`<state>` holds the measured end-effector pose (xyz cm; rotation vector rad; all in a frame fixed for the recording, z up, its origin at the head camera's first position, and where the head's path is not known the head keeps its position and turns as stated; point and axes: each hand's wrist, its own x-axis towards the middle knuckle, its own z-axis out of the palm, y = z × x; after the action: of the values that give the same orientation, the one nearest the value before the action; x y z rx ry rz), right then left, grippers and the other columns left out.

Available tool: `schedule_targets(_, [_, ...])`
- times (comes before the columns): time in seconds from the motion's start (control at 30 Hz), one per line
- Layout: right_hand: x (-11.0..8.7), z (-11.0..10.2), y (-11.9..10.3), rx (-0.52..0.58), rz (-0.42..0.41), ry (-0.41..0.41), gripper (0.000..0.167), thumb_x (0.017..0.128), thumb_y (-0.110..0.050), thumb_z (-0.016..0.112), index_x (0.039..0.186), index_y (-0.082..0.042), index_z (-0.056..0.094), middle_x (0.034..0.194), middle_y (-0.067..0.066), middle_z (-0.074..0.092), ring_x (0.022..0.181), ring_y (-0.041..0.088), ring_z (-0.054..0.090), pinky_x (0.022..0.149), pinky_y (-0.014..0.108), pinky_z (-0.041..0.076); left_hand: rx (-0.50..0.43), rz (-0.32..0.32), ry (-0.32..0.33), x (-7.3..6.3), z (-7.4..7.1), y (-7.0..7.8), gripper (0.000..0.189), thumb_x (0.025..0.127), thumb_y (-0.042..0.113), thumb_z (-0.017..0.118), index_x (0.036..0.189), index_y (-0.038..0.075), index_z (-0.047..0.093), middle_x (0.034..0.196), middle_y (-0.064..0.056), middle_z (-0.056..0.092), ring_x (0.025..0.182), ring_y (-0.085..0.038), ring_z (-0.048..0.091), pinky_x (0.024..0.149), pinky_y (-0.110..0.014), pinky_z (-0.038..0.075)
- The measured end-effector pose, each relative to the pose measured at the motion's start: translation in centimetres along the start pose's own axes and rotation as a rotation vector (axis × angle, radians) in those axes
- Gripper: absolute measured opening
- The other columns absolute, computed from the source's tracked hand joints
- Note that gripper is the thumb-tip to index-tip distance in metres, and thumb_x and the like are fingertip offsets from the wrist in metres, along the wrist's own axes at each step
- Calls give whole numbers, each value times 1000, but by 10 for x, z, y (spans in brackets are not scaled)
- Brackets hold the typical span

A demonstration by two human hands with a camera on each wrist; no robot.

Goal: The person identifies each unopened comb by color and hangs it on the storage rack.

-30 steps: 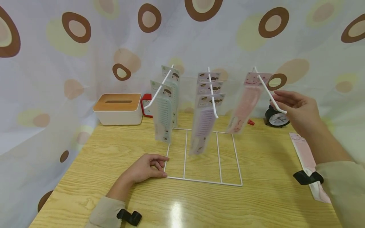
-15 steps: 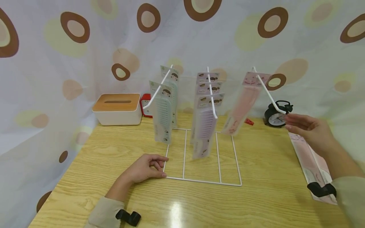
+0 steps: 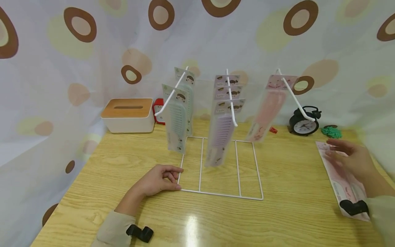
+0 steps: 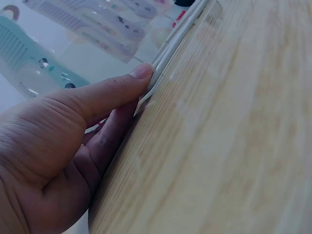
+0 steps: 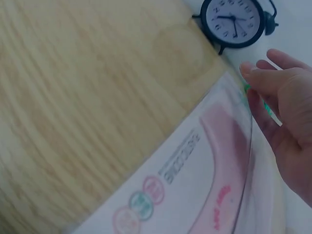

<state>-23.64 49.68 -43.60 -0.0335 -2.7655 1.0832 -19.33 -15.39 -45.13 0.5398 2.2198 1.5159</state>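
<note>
- Left hand [image 3: 158, 181] is down at the near-left corner of the white wire rack [image 3: 219, 194], fingers curled in, thumb and index on the wire, so yeah, it's got hold of that corner.
- Right hand [image 3: 356, 163] is loosely open with nothing in its grip, fingers a bit bent, right over the far end of the pink comb packs [image 3: 334, 175] lying on the table [image 3: 290, 206]. Can't tell if it's actually touching them.
- Those packs sit off to the right of the rack, overlapping, long ways pointing toward the person.
- Rack's got three arms: two green comb packs [image 3: 176, 120] on the left one, three purple comb packs [image 3: 219, 137] on the middle, and one hanging pink pack [image 3: 268, 106] on the right.
- Along the back: wood-topped tissue box [image 3: 128, 125], red clock [image 3: 158, 115] partly behind the green packs, little red clip [image 3: 273, 130], black alarm clock [image 3: 304, 127], and some scrunched green thing [image 3: 331, 132].
- Behind it all, a spotted cloth [image 3: 197, 44].
</note>
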Motion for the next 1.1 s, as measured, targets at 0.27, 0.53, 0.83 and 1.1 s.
schedule_targets(0.27, [5, -1, 7, -198, 25, -35, 68, 89, -44, 74, 144, -9, 53, 123, 14, 60, 88, -25, 35, 66, 7, 35, 4, -10, 4, 0, 0, 1, 58, 81, 14, 84, 133, 2, 62, 101, -9, 64, 85, -15, 66, 78, -23, 53])
schedule_targets(0.53, [14, -5, -3, -219, -39, -239, 82, 85, -35, 81, 150, -4, 42, 124, 28, 57, 82, -11, 50, 63, 14, 41, 13, -10, 7, 1, 0, 2, 57, 81, 16, 85, 132, 3, 63, 100, -7, 64, 85, -15, 67, 79, -22, 52])
schedule_targets(0.83, [19, 3, -18, -329, -120, -328, 87, 74, -38, 89, 142, 0, 51, 112, 27, 65, 70, 14, 51, 61, 27, 41, 10, -1, 1, 1, -1, 1, 58, 81, 14, 84, 132, 1, 62, 101, -10, 64, 84, -13, 66, 78, -22, 53])
schedule_targets(1.1, [18, 17, -28, -322, -91, -299, 75, 80, -46, 83, 136, -3, 58, 121, 26, 58, 96, 34, 55, 71, 38, 47, 10, 5, -2, 0, -1, 0, 57, 81, 15, 84, 132, -1, 62, 100, -10, 65, 83, -12, 67, 79, -22, 52])
